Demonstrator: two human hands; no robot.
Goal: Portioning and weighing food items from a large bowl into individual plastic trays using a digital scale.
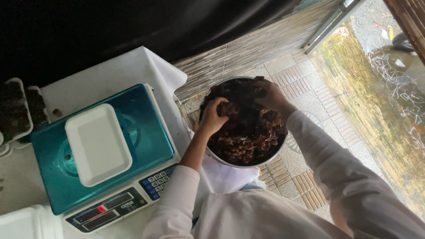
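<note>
— White sleeves come first, nearest to the camera. What do the two hands do?

— Both hands are inside a round metal basin (271, 158) that stands low on the tiled floor (305, 77). The basin is full of dark brown wrinkled pieces (248, 132); they look like wet fungus or leaves, I cannot tell which. The left hand (212, 116) is curled closed around a clump of these pieces, near the left side of the basin. The right hand (271, 95) is at the far rim, with the fingers bent down into the dark pieces, gripping some of them.

— And what is on the left?

— A table with a white cover (110, 71). On it stands a teal weighing scale (146, 132) with a keypad and a display at the near edge. A white foam tray (97, 144) lies on the platform of the scale, and it has nothing inside. At the far left edge there are more white trays (24, 106) with dark content.

— Further away?

— A wall of narrow grey tiles (248, 53) behind the basin, and to the right a wet ground (363, 97) with some leaves.
</note>
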